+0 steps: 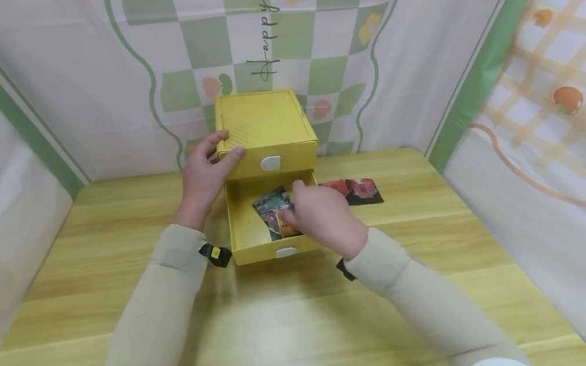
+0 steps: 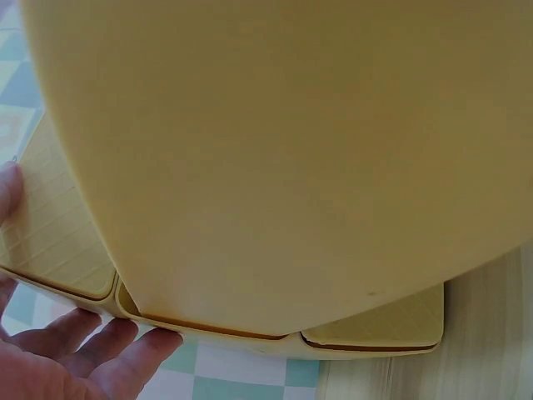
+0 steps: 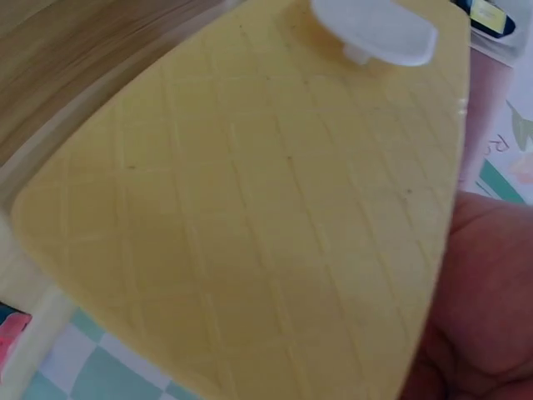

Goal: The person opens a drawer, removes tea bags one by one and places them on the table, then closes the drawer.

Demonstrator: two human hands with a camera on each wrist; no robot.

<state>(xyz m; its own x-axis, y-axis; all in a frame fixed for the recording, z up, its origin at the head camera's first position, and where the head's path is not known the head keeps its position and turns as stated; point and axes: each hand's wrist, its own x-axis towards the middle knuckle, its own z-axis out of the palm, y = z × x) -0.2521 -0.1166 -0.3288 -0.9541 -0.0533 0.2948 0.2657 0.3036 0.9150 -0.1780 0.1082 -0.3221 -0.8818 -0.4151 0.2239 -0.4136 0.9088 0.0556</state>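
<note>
A small yellow two-drawer box (image 1: pixel 263 118) stands on the table, its lower drawer (image 1: pixel 244 222) pulled out toward me. My left hand (image 1: pixel 205 170) grips the front left corner of the box, thumb at the front top edge. In the left wrist view the fingers (image 2: pixel 137 354) lie along the box's edge. My right hand (image 1: pixel 327 218) reaches over the drawer's right side, fingers bent down at several colourful flat cards (image 1: pixel 272 203) inside. I cannot tell whether it pinches one. In the right wrist view the drawer front (image 3: pixel 250 200) covers most of that hand (image 3: pixel 491 292).
Red and black cards (image 1: pixel 364 191) lie on the table just right of the drawer, partly behind my right hand. A patterned curtain (image 1: pixel 202 45) hangs right behind the box. White pull tabs (image 1: pixel 285 251) stick out from the drawer fronts.
</note>
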